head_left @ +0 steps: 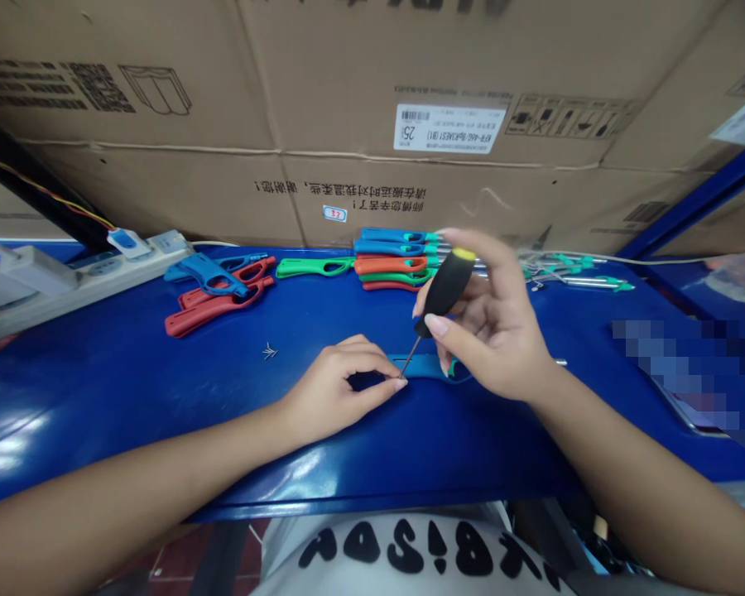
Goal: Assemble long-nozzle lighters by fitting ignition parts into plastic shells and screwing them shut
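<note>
My right hand (497, 323) grips a black screwdriver (444, 290) with a yellow end cap, tilted so its thin shaft points down and left. Its tip meets a blue stick lighter (419, 366) lying on the table, near the fingertips of my left hand (341, 381). The thumb and forefinger of that hand close around the lighter's left end; whether a screw sits between them is hidden. Part of the lighter's green trigger shows below my right fingers. Several small screws (269, 352) lie loose on the table, left of my left hand.
Red and blue lighter shells (217, 306) are heaped at the back left, beside a green shell (310, 266). Assembled lighters (391, 265) lie stacked behind my right hand. Metal tubes (589, 282) lie right. A power strip (105, 269) and large cardboard box (323, 99) border the blue table (161, 414).
</note>
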Motion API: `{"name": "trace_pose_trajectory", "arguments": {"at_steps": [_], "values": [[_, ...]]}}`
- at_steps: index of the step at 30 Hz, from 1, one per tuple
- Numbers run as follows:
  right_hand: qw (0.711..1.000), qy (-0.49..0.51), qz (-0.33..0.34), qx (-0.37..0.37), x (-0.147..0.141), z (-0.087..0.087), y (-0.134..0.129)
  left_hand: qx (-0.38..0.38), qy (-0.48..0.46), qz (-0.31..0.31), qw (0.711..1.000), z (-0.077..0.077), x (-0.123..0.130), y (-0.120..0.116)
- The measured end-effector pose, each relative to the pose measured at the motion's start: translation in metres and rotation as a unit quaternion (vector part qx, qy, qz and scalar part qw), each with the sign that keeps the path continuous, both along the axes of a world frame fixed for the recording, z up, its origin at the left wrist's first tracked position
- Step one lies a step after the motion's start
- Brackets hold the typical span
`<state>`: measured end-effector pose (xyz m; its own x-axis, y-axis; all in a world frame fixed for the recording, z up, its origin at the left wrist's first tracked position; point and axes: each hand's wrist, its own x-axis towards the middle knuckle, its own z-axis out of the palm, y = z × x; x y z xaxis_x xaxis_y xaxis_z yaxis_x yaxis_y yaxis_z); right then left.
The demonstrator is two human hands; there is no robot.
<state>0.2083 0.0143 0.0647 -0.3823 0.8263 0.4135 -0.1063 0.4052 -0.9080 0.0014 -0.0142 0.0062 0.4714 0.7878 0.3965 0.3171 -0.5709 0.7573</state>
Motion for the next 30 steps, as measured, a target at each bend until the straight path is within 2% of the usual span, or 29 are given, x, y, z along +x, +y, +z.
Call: {"name": "trace_pose_trajectory", "arguments": {"at_steps": [2,8,12,17,23,30], "values": [[1.000,-0.012,0.016,-0.007,0.002,0.001,-0.001,-0.006,-0.002,-0.001,1.000,0.000,0.000,0.000],[0.999,0.020,0.000,-0.048,-0.001,0.001,-0.003,-0.015,-0.009,-0.009,1.000,0.000,0.001,-0.001],[0.999,0.009,-0.035,-0.015,-0.007,-0.007,-0.005,0.007,0.009,0.002,1.000,-0.001,-0.002,0.002],[0.995,0.004,-0.088,0.037,-0.013,-0.016,-0.006,0.036,0.099,0.032,0.994,-0.001,-0.007,0.008],[0.992,-0.036,-0.097,0.068,-0.013,-0.019,-0.005,0.019,0.141,0.021,0.990,-0.005,-0.008,0.011],[0.986,-0.069,-0.106,0.110,-0.010,-0.022,-0.004,0.012,0.139,0.018,0.990,-0.006,-0.008,0.009]]}}
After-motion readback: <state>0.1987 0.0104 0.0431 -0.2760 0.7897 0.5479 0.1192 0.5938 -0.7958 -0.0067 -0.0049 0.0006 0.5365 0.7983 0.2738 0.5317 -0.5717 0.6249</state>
